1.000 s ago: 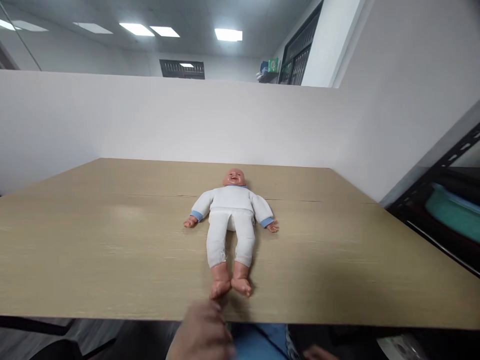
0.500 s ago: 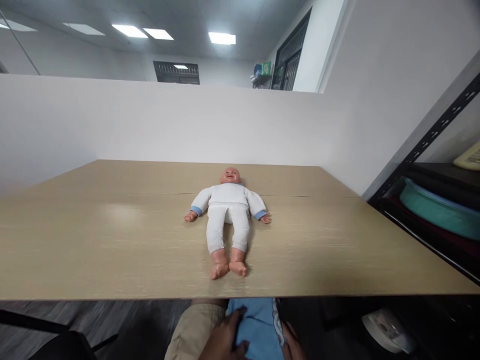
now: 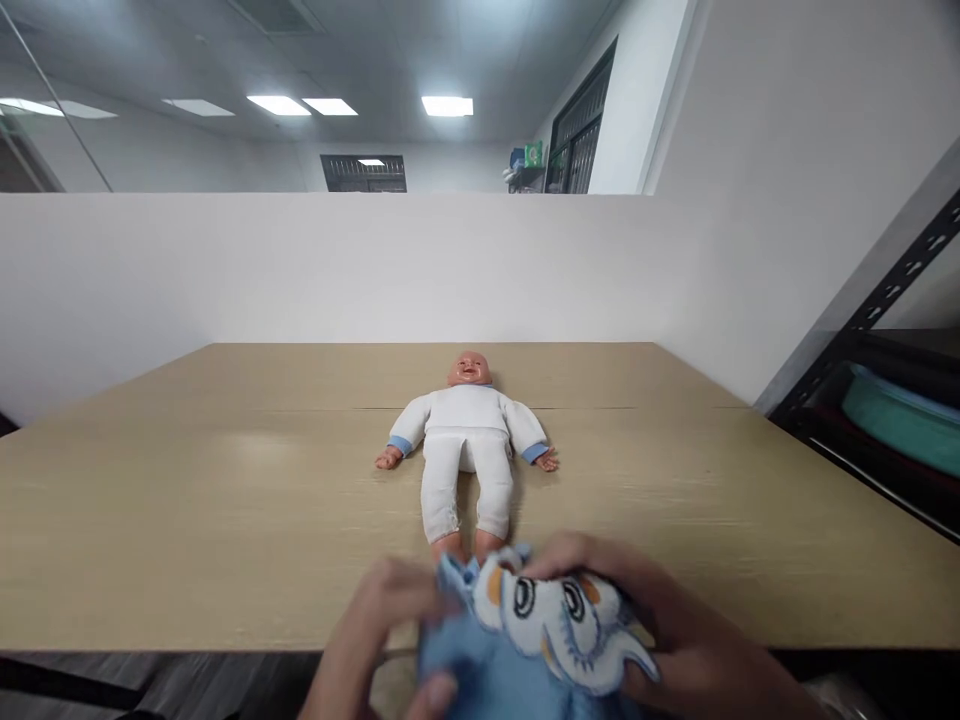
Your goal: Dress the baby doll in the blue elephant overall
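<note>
The doll [image 3: 466, 435] is wearing a white top [image 3: 466, 408] and white trousers [image 3: 442, 490], with plain blue showing at the cuffs [image 3: 535, 452] and collar; its head is showing pinkish orange. In front of the doll, the cloth [image 3: 480, 665] is showing light blue, and its animal patch [image 3: 559, 620] is standing out in white, with orange areas, black-ringed eyes and blue lines edging and crossing it. Beneath the doll, the table [image 3: 225, 520] is showing light tan with faint paler streaks. Behind the doll, the wall [image 3: 330, 265] is showing plain white. Right of the doll, a shelf frame [image 3: 862, 330] is showing black with pale slots, and a tub [image 3: 900, 425] is showing teal with a bluer rim.
</note>
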A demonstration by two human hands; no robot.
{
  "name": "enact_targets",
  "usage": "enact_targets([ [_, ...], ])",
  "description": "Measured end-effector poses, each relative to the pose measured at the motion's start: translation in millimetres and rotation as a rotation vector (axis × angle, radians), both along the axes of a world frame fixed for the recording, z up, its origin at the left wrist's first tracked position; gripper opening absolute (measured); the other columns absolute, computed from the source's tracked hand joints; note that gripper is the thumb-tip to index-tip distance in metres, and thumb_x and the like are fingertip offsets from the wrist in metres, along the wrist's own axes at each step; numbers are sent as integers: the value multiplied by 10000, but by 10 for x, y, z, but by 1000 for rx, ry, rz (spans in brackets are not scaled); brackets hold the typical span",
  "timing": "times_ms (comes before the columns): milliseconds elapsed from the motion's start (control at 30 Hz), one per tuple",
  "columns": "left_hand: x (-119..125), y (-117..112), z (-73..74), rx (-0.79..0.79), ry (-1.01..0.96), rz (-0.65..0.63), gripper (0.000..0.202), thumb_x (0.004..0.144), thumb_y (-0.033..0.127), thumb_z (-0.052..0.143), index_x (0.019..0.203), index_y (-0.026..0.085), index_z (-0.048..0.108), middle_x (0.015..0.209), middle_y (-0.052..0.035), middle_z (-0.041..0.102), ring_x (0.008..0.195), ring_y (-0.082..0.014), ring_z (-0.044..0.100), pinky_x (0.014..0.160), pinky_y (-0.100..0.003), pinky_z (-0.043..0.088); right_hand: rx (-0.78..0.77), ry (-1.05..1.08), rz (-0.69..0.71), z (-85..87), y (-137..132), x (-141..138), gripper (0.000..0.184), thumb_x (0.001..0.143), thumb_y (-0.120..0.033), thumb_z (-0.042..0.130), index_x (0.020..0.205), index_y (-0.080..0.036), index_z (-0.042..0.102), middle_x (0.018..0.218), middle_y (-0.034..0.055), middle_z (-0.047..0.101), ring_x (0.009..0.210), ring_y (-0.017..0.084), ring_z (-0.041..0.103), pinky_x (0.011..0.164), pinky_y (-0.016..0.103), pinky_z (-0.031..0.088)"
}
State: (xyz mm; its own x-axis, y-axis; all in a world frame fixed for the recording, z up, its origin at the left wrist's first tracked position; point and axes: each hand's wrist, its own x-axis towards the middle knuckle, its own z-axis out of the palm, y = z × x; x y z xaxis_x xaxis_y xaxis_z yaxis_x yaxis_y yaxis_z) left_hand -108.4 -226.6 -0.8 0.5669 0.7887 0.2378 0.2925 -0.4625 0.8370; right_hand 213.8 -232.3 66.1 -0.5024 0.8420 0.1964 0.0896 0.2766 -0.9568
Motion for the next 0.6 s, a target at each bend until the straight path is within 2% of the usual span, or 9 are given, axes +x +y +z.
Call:
enact_targets([
  [67,60,315,322,160,-115,158,611,975,494,681,1563,527,518,1538,-54,611,1535,-397,451,1262,-622,397,95,37,241,317,365,-81,587,867,-434,894,1402,-282,705,1340,110,766,1169,268,760,1012,353,595],
  [100,100,481,483,204,-144,207,592,974,476,696,1545,489,540,1586,-59,570,1548,-393,434,1267,-591,398,189,8,285,448,545,-130,618,825,-408,934,1383,-253,717,1302,111,778,1143,253,758,1002,332,591],
  [133,139,647,635,218,-149,174,544,978,480,699,1508,460,578,1578,-65,577,1508,-387,480,1235,-552,436,252,-29,290,560,714,-176,619,811,-363,948,1374,-242,720,1311,110,772,1155,249,748,1017,331,584],
  [200,197,973,890,164,-122,29,472,1006,509,665,1465,404,627,1505,-68,641,1375,-364,595,1141,-483,507,374,-81,290,729,1004,-243,576,817,-281,934,1353,-241,726,1292,90,769,1151,234,737,1038,331,574],
  [267,225,1273,1070,93,-99,-107,432,1015,546,645,1395,346,689,1378,-62,716,1241,-342,665,1055,-432,542,438,-128,267,834,1229,-261,563,837,-226,904,1366,-249,712,1298,79,755,1178,233,722,1071,351,562],
  [367,259,1641,1241,41,-108,-214,335,987,560,691,1149,275,761,1121,-44,759,1064,-295,700,942,-370,559,428,-167,200,890,1495,-221,658,865,-199,867,1474,-272,631,1367,82,705,1255,241,691,1101,369,548],
  [433,307,1825,1319,18,-137,-234,285,968,529,735,1004,246,725,976,-30,724,934,-246,690,845,-326,554,360,-159,181,867,1661,-175,730,908,-223,833,1571,-283,535,1434,92,659,1325,247,658,1141,384,523],
  [500,376,1970,1367,23,-190,-222,262,937,460,796,974,231,674,919,-16,685,853,-202,659,784,-293,535,274,-113,215,802,1831,-117,792,942,-327,817,1640,-292,444,1544,110,596,1427,277,595,1200,425,479],
  [600,483,2132,1374,97,-300,-178,339,846,307,911,1044,226,648,979,-9,676,841,-159,632,756,-256,515,198,-104,237,670,2055,2,869,915,-504,836,1661,-324,427,1702,100,466,1555,335,462,1272,477,389],
])
